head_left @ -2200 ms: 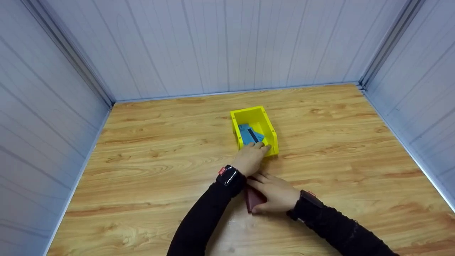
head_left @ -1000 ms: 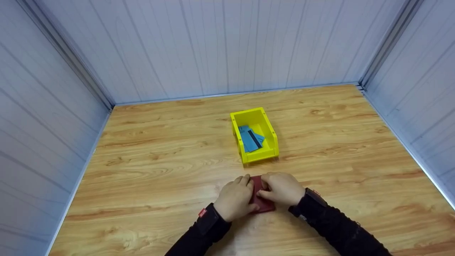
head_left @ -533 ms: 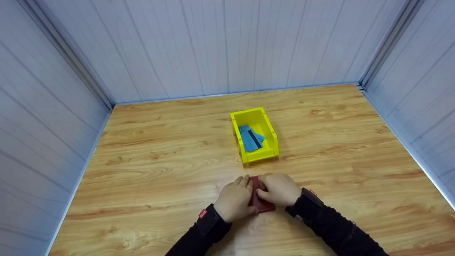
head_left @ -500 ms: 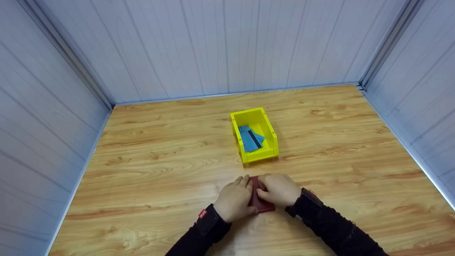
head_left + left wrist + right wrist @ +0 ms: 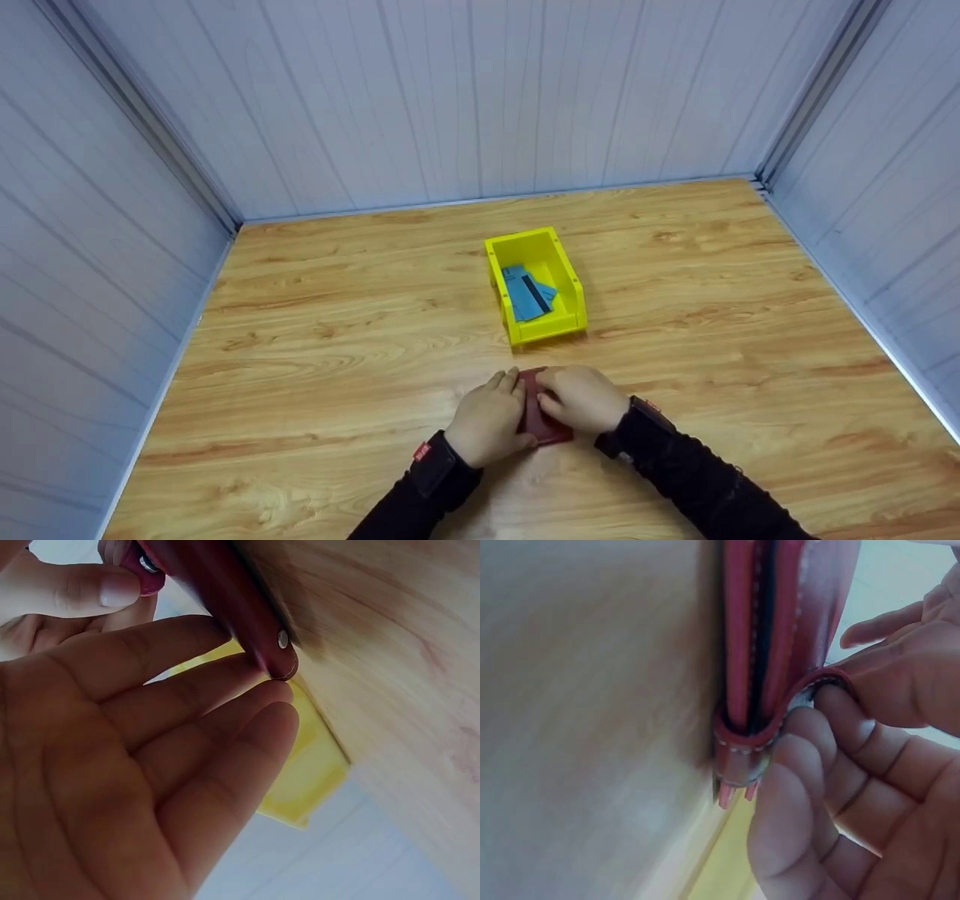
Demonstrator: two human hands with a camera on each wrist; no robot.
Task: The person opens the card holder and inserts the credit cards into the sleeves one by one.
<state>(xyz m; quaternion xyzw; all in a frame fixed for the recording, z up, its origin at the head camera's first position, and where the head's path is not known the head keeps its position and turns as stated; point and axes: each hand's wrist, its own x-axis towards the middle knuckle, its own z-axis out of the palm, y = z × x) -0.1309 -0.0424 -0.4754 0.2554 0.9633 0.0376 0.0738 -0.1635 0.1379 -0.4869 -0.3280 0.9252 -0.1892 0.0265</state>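
A dark red leather wallet (image 5: 541, 426) with pale stitching lies on the table between both hands. Straight fingers of my left hand (image 5: 487, 416) rest along its left side, the thumb near its front edge. My right hand (image 5: 589, 399) bends over the wallet's right part. In the right wrist view, its thumb and fingers pinch the free end of a strap (image 5: 739, 761), which wraps round the wallet's edge. The strap's end, lifted off the cover, shows a metal snap (image 5: 148, 564) in the left wrist view.
Just beyond the wallet stands a yellow open-front bin (image 5: 551, 328). Several blue cards (image 5: 525, 296), one with a black stripe, lie inside it. Pale panel walls (image 5: 480, 97) enclose the wood-grain table (image 5: 337, 330) at the back and both sides.
My left hand has come back from the bin's front onto the wallet. My right hand has gone from lying over the wallet to pinching its strap. Lately, hands and wallet shifted slightly left.
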